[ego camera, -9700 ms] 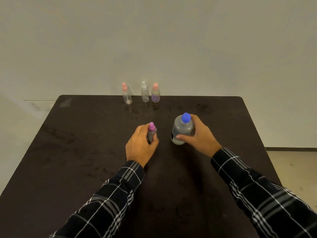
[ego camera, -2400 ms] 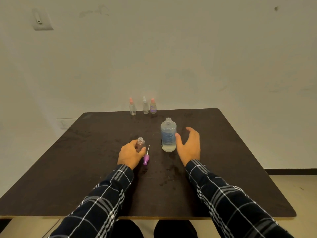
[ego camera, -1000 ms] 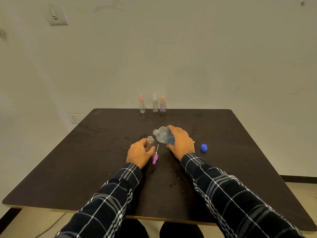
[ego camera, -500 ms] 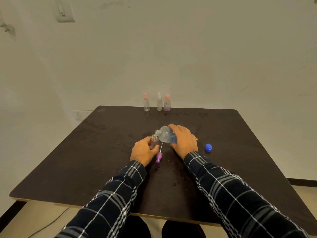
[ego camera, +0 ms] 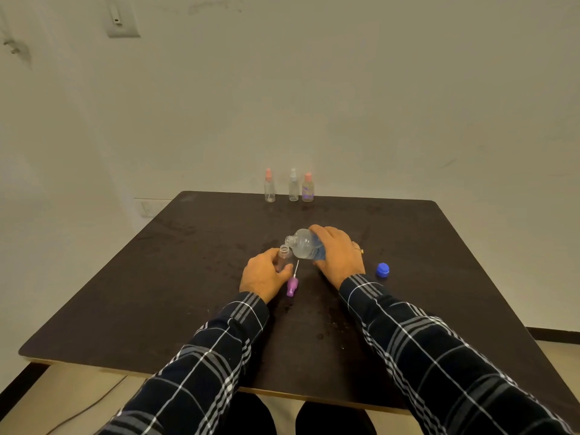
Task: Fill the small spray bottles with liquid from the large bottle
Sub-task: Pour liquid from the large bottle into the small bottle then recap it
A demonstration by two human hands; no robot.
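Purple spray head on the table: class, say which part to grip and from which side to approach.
Pinch the purple spray head across its thick cap end, coming from above. It lies flat on the table, and its thin white tube, pointing away from the person, looks too slender to hold.

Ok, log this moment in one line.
step: pour | left hand: holds open small bottle | right hand: tilts large bottle over it | blue cap, purple sprayer: on table
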